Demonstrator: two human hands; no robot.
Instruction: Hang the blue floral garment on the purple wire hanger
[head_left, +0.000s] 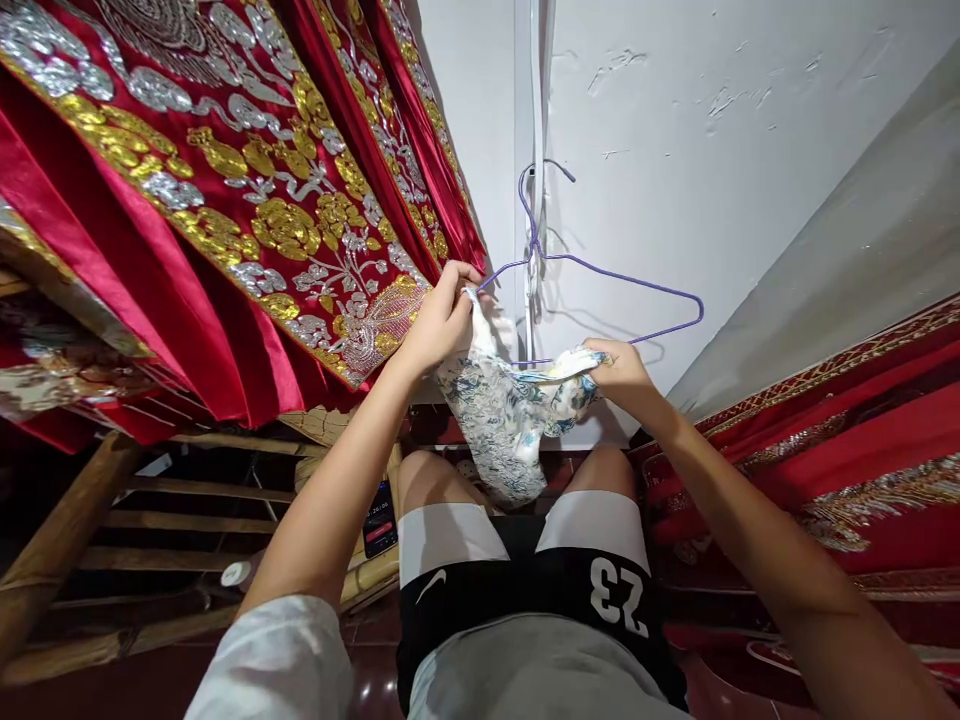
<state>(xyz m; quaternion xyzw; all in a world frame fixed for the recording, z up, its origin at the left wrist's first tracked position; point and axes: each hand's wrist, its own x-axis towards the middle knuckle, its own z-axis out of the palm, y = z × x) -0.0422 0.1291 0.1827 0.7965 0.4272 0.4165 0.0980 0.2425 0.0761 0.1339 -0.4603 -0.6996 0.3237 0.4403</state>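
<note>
A purple wire hanger hangs by its hook from a fitting on the white wall. A small white garment with a blue and yellow floral print droops below the hanger's bottom bar. My left hand is closed, pinching one top corner of the garment against the hanger's left end. My right hand is closed on the other top corner, just under the bar. The cloth hangs down between my knees.
Red satin cloth with gold and silver embroidery hangs at the left, and more lies at the right. A bamboo frame stands lower left, with a phone resting on it. My black shorts marked 23 fill the bottom.
</note>
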